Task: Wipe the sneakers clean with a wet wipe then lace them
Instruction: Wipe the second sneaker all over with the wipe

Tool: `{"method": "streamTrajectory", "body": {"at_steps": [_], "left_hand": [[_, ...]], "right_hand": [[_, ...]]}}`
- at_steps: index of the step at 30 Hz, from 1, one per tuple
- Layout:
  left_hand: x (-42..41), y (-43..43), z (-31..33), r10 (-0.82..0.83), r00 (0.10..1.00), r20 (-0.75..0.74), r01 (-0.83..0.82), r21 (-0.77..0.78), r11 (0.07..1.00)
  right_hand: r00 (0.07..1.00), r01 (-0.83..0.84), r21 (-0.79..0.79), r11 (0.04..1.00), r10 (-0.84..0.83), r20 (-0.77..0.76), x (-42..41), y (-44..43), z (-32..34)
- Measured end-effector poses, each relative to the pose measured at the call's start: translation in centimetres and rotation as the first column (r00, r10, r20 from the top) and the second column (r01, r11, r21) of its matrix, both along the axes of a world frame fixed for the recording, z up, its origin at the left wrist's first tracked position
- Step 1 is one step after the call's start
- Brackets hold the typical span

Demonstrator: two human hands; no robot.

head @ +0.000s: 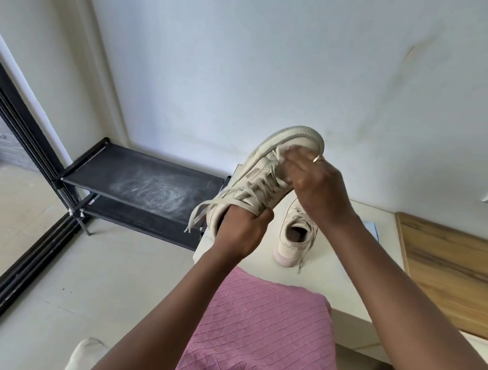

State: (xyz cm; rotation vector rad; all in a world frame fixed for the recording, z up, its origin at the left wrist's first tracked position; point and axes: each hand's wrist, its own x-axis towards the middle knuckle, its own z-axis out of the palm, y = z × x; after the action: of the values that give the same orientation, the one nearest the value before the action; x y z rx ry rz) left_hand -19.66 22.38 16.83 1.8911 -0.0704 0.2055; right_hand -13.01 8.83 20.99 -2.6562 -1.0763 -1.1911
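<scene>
Clearly two sneakers are in view. The raised sneaker (258,162) is held up in the air, toe tipped up toward the wall and the sole edge turned up and to the left. Both hands are on it. The left hand (241,233) grips its heel end, fingers curled over the collar. The right hand (318,190) covers its toe end, bent fingers holding a small white scrap against the upper. This is probably the one wet wipe (283,153), though most of it is hidden under the fingers. One ring (316,159) shows on that hand. Beige laces (200,214) are threaded across the raised sneaker, and their loose ends dangle below its heel.

Below and just right of the raised sneaker, the second sneaker (290,246) stands upright on the white tabletop (258,258), its opening facing up and one lace end trailing toward the camera. Left of the raised sneaker, lower down on the floor, stands one black shoe rack (146,179) with two shelves, the upper one scuffed with pale marks. Directly beneath the raised sneaker, nearer the camera, is a pink textured garment (251,322). Far right of the raised sneaker lies one wooden panel (455,269).
</scene>
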Motion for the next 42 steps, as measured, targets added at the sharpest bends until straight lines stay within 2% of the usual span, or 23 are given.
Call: {"method": "streamTrajectory", "body": {"at_steps": [3, 5, 10, 12, 16, 18, 22, 25, 28, 32, 38, 40, 42], "left_hand": [[0.4, -0.3, 1.0, -0.022, 0.997, 0.08, 0.013, 0.114, 0.993], [0.4, -0.2, 1.0, -0.009, 0.997, 0.082, -0.001, 0.123, 0.992], [-0.4, 0.4, 0.9, 0.055, 0.997, 0.049, -0.06, 0.106, 0.993], [-0.4, 0.4, 1.2, 0.056, 0.998, 0.041, -0.061, 0.123, 0.991], [-0.3, -0.1, 1.5, 0.071, 0.997, 0.026, -0.074, 0.143, 0.987], [-0.3, -0.1, 1.3, 0.07, 0.997, 0.019, -0.072, 0.135, 0.988], [-0.1, 0.6, 0.7, 0.084, 0.996, -0.002, -0.083, 0.134, 0.988], [-0.4, 0.6, 0.2, 0.087, 0.996, -0.021, -0.084, 0.108, 0.991], [-0.6, 0.1, -0.1, 0.093, 0.995, -0.025, -0.091, 0.051, 0.995], [-0.6, -0.6, 0.7, 0.079, 0.995, -0.055, -0.08, -0.019, 0.997], [0.1, -0.1, 0.7, 0.107, 0.991, -0.078, -0.114, -0.102, 0.988], [0.1, -0.1, 0.8, 0.104, 0.991, -0.089, -0.114, -0.125, 0.986], [0.1, -0.4, 0.9, 0.083, 0.993, -0.084, -0.095, -0.151, 0.984]], "right_hand": [[0.988, 0.145, 0.144, 0.979, -0.152, 0.038, 0.9, 0.4, 1.6], [0.99, 0.138, 0.197, 0.971, -0.143, 0.012, 0.8, 1.1, 1.4], [1.0, -0.03, 0.051, 0.998, 0.029, 0.01, -0.7, 1.0, -0.4], [0.998, -0.016, 0.055, 0.998, 0.012, 0.069, -0.3, 0.5, 0.0], [0.977, 0.137, 0.266, 0.954, -0.175, 0.124, 0.6, 0.9, 1.3], [0.981, 0.135, 0.33, 0.934, -0.172, 0.087, 0.7, 1.4, 1.1], [0.998, -0.006, 0.171, 0.985, 0.017, -0.059, -0.8, 2.1, -1.3], [0.991, -0.093, 0.116, 0.989, 0.104, -0.09, -1.1, 1.2, -1.5], [0.999, -0.037, 0.121, 0.992, 0.038, -0.007, -0.4, 0.2, -0.9], [0.995, 0.086, 0.261, 0.961, -0.098, 0.036, 0.3, 0.8, -0.3], [0.984, -0.084, 0.183, 0.979, 0.11, -0.137, -0.3, 1.8, -0.8], [0.984, -0.131, 0.155, 0.979, 0.148, -0.102, -0.4, 1.0, -0.8], [0.995, -0.094, 0.155, 0.983, 0.096, -0.004, -0.4, 0.4, -0.9]]}}
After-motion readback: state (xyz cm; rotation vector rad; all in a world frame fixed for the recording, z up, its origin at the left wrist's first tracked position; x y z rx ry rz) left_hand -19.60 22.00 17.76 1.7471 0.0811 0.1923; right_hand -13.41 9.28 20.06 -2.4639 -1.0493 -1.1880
